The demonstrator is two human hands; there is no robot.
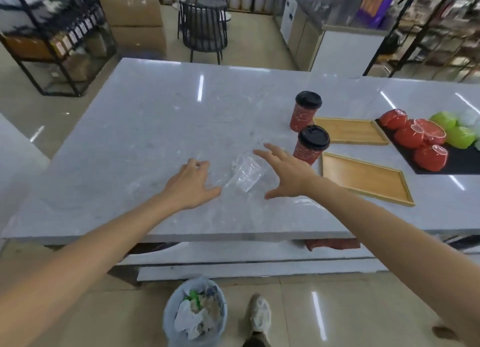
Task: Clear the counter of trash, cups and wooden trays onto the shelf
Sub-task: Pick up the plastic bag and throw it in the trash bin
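Note:
A crumpled clear plastic wrapper (246, 173) lies on the grey marble counter (145, 128). My left hand (191, 181) hovers just left of it, fingers curled and apart, holding nothing. My right hand (284, 172) is spread open just right of it, palm down. Two red paper cups with black lids stand to the right, one nearer (310, 145) and one farther (306, 111). Beyond them lie two shallow wooden trays, a near one (365, 177) and a far one (350, 131).
A black mat (457, 162) at the right holds several red and green bowls. A blue trash bin (194, 315) full of rubbish stands on the floor below the counter edge, beside my shoe (259, 313). Black shelving (54, 47), cardboard boxes and a chair stand beyond the counter.

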